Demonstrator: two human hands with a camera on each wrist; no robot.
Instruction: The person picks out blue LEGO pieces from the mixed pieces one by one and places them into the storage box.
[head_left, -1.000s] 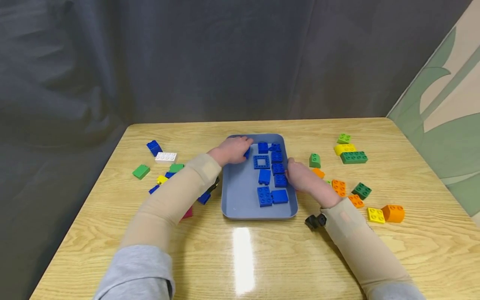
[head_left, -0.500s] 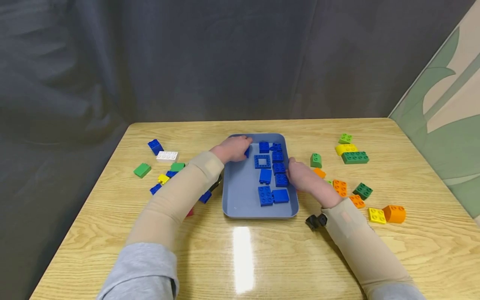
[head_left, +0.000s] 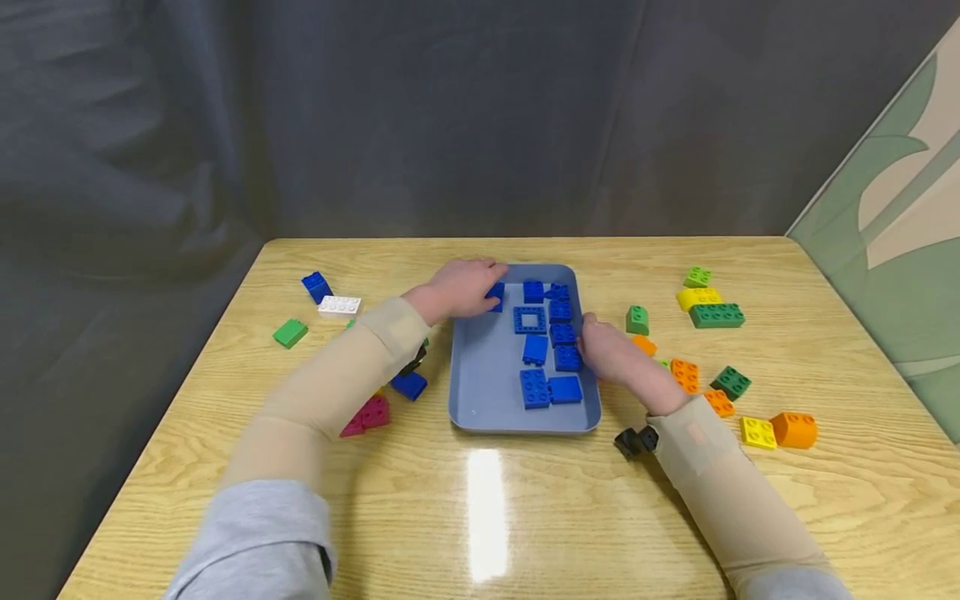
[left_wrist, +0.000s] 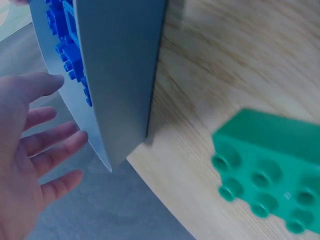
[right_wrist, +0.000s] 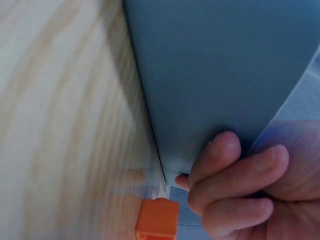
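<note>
A grey-blue tray (head_left: 483, 408) stands mid-table with several blue bricks inside, among them a square frame piece (head_left: 529, 320). My left hand (head_left: 461, 287) hovers at the tray's far left corner, overlapping a blue brick (head_left: 497, 297) there. In the left wrist view the fingers (left_wrist: 55, 150) are spread beside the rim and hold nothing. My right hand (head_left: 606, 350) grips the tray's right rim. The right wrist view has its curled fingers (right_wrist: 235, 175) against the outer wall (right_wrist: 215, 65), the thumb hidden.
Left of the tray lie a white brick (head_left: 340, 306), a green brick (head_left: 290, 333), blue bricks (head_left: 408, 385) and magenta bricks (head_left: 372, 412), some behind the left arm. At right are orange (head_left: 685, 376), yellow (head_left: 758, 432) and green bricks (head_left: 717, 315). A dark curtain (head_left: 450, 125) hangs behind the table.
My left hand has let go of the blue brick in the far left corner and drawn up and leftward, uncovering more of it. The right hand stays on the rim.
</note>
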